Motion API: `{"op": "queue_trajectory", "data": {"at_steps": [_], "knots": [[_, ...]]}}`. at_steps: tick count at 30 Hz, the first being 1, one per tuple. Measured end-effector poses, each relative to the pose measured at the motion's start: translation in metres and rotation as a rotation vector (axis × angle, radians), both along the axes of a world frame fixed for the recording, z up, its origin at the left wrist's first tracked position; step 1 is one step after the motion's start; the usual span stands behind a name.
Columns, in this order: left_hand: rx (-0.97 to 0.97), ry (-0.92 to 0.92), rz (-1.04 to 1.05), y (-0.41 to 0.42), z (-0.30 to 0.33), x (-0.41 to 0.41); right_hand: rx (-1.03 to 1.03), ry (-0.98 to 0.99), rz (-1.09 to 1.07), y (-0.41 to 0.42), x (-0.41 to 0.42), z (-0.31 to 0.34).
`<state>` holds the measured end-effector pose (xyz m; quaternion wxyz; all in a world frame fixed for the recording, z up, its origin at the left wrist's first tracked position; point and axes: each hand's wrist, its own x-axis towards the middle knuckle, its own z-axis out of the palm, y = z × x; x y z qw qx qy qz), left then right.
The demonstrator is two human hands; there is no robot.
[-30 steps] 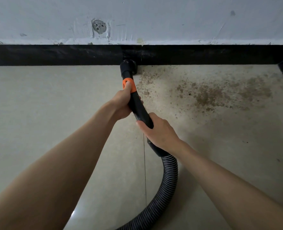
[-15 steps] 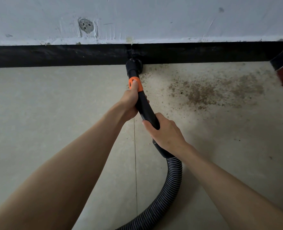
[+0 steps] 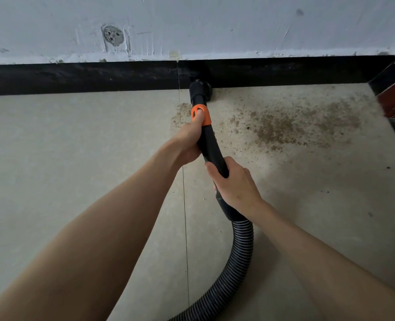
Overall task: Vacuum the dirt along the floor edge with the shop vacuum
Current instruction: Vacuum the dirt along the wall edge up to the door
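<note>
Both hands grasp the black vacuum wand (image 3: 211, 148). The left hand (image 3: 188, 141) wraps it just below the orange collar (image 3: 200, 114), and the right hand (image 3: 234, 184) clasps it lower, above the ribbed hose (image 3: 237, 262). The nozzle (image 3: 200, 89) sits on the floor (image 3: 76, 170) against the black baseboard (image 3: 76, 77). Brown dirt (image 3: 291, 126) spreads right of the nozzle, with a small patch left of the wand.

head view, down toward baseboard (image 3: 76, 77)
</note>
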<state>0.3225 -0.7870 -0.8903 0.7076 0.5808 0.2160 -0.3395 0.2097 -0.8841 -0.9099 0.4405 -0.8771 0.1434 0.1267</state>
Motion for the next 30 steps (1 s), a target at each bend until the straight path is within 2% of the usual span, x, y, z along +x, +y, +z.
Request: {"op": "queue_trajectory", "data": {"at_steps": [5, 13, 15, 19, 25, 30], "knots": [[0.006, 0.005, 0.041, 0.014, 0.002, 0.000, -0.002, 0.016, 0.039, 0.012, 0.004, 0.004], [0.038, 0.020, 0.210, 0.072, 0.005, -0.002, -0.080, 0.007, 0.255, 0.053, 0.015, 0.022], [0.021, 0.054, 0.225, 0.081, 0.005, -0.009, -0.047, 0.028, 0.273, 0.059, 0.009, 0.023], [-0.054, 0.114, 0.201, 0.074, 0.006, -0.026, 0.073, 0.082, 0.214, 0.051, -0.010, 0.019], [-0.079, 0.098, 0.179, 0.040, 0.012, -0.029, 0.204, 0.171, 0.058, 0.024, -0.019, 0.017], [-0.073, 0.096, 0.096, 0.015, 0.011, -0.028, 0.067, 0.109, 0.034, 0.011, -0.029, 0.016]]}}
